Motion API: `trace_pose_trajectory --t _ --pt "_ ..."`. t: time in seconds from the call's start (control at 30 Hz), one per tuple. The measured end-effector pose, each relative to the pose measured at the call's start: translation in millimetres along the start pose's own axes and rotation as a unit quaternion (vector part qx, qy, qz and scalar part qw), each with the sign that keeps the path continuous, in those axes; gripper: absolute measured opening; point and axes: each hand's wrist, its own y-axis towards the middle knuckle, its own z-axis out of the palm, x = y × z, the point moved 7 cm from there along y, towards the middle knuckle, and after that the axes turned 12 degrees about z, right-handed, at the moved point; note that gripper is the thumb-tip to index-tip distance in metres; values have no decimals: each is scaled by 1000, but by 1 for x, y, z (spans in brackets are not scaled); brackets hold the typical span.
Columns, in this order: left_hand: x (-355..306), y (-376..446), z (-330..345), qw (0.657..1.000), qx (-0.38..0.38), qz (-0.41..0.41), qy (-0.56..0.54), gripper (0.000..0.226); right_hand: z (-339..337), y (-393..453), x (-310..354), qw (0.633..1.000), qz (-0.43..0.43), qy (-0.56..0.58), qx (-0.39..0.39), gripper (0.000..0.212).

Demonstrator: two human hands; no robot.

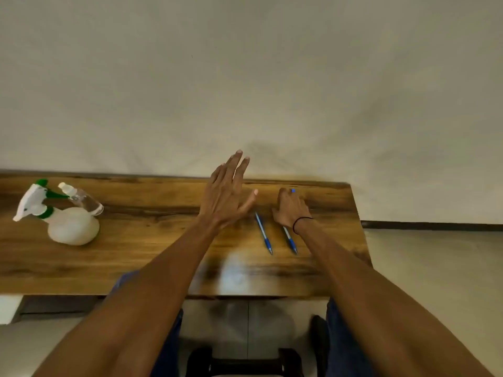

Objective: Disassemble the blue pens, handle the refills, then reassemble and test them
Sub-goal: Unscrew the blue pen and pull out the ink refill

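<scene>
On the table (152,240), right hand (290,206) over one pen (290,240)

Glossy grained wood tabletop (152,240); smooth blue plastic pens (263,233); matt white plastic spray bottle (73,225) at left.

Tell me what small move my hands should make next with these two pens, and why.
Probably close the right hand on the right pen and lift it. That hand already lies over the pen's far end, with a blue tip showing past the fingers, while the left hand hovers open, holding nothing. The left pen lies untouched on the table, both pens whole.
</scene>
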Motion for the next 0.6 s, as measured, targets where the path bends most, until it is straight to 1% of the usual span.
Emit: trace_pose_trajectory --t 0.03,0.13,0.2,0.27,0.33,0.4,0.5,0.57,0.6 --pt "2 -2 7 1000 13 -9 -4 77 8 1 -3 1000 12 -6 21 46" --pt "6 -12 21 998 34 -45 -20 70 23 3 -12 999 33 -14 31 33" --pt "4 -16 33 996 46 -58 -46 61 27 7 -14 998 47 10 33 26" --pt "4 -21 41 993 40 -70 -84 50 27 14 -14 997 52 44 35 22" --pt "4 -29 49 988 33 -84 -122 39 28 21 -15 992 63 98 42 25" --pt "1 -38 60 982 34 -96 -157 34 27 24 -17 980 80 180 32 27" --pt "-2 -40 76 966 49 -122 -224 39 26 26 -15 953 84 291 11 19" --pt "-2 -32 85 953 53 -136 -264 43 25 23 -11 933 76 350 13 11" --pt "-1 -28 88 948 56 -144 -277 46 26 21 -9 919 69 387 22 12"
